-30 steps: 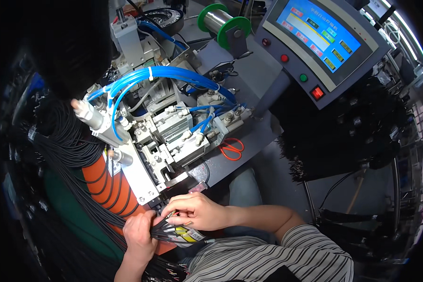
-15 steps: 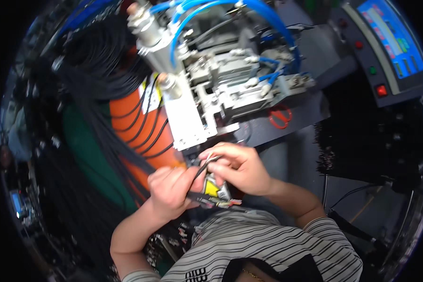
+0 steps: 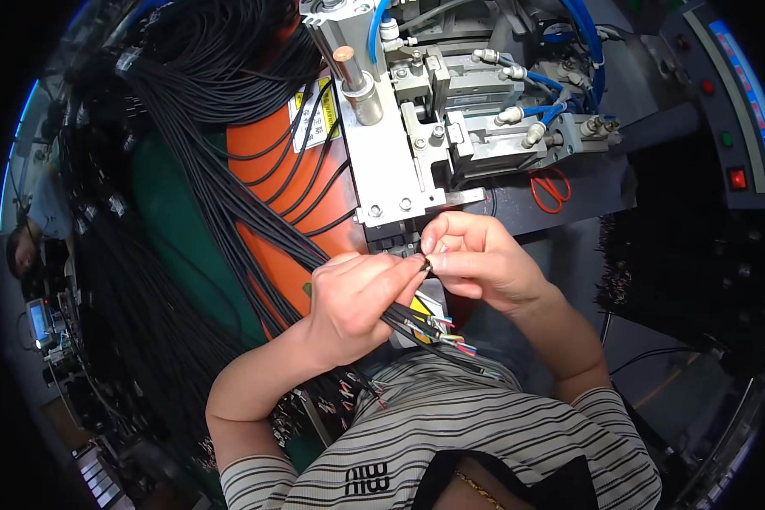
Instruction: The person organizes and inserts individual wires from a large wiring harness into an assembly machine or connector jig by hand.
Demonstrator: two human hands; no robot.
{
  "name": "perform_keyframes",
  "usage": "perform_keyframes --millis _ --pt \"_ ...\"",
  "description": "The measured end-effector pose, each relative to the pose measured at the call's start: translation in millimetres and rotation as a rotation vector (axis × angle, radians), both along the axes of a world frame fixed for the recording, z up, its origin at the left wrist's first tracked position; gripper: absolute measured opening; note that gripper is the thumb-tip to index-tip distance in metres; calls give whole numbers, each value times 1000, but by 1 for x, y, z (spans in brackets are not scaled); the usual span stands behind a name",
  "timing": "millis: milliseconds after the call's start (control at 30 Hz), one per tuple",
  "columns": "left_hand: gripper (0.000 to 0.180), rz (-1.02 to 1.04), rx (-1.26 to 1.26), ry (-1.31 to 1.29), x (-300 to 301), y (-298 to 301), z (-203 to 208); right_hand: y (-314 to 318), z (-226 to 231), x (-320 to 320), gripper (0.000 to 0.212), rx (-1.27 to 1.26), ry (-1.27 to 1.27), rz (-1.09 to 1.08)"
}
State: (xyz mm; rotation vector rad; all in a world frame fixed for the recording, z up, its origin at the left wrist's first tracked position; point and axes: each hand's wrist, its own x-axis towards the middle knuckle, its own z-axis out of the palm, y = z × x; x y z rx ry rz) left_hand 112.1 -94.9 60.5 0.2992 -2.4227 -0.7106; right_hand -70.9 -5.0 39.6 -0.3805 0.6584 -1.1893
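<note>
My left hand (image 3: 353, 297) is closed round black cables, several of whose stripped ends (image 3: 455, 340) stick out below it with red, blue, yellow and white cores showing. One cable end (image 3: 426, 265) pokes up between its thumb and forefinger. Against that end my right hand (image 3: 489, 265) is pinched, thumb and forefinger meeting right beside the left fingertips. The fingers mostly cover the tip, so its cores hardly show. Both hands are just in front of the near edge of a metal fixture (image 3: 391, 170) with cylinders and blue air hoses.
Long black cables (image 3: 229, 204) run across an orange surface (image 3: 268, 183) and a green one (image 3: 178, 255) at the left. A red-handled tool (image 3: 551, 191) lies right of the fixture. A control panel (image 3: 731, 110) stands far right. Another person (image 3: 38, 225) is at the far left.
The whole view has shifted, with the fixture now further right and higher. My fingertips have closed together over the cable end, whose loose cores showed before. More stripped ends now show below my left hand.
</note>
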Motion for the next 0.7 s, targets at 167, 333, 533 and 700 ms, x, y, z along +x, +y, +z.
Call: perform_keyframes --millis 167,333,533,700 --pt "22 23 -27 -158 3 2 4 4 8 17 18 -120 320 -161" --pt "12 30 219 10 -1 -2 4 15 -4 43 47 -735 1469 -594" --pt "8 29 216 -36 -3 0 -1 15 -2 24 29 -441 938 -379" --pt "8 -36 421 -69 0 -6 -1 7 -13 13 26 -316 341 -229"
